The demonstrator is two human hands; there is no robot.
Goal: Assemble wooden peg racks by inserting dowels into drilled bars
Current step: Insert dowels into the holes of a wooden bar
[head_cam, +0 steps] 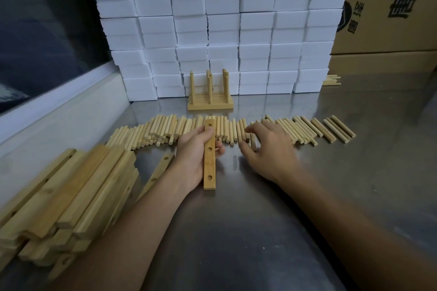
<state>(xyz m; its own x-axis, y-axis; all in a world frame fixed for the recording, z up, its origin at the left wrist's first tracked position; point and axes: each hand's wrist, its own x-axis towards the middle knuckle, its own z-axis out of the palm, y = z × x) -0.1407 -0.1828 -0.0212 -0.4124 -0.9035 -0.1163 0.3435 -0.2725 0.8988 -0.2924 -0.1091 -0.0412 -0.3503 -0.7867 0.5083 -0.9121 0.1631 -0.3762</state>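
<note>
Pale tan dowels [295,127], honey-yellow drilled bar [209,156], white foam blocks [255,30], grey steel table [260,220]

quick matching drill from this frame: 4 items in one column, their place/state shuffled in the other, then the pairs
Items
1. drilled bar
2. finished peg rack
3. stack of bars
4. right hand

Place or state
A. piled at the near left of the metal table
B. fingers spread over the row of loose dowels
C. gripped in the left hand, holes facing up and empty
D. standing in front of the wall of white foam blocks

Pairs: 1-C, 2-D, 3-A, 4-B
</note>
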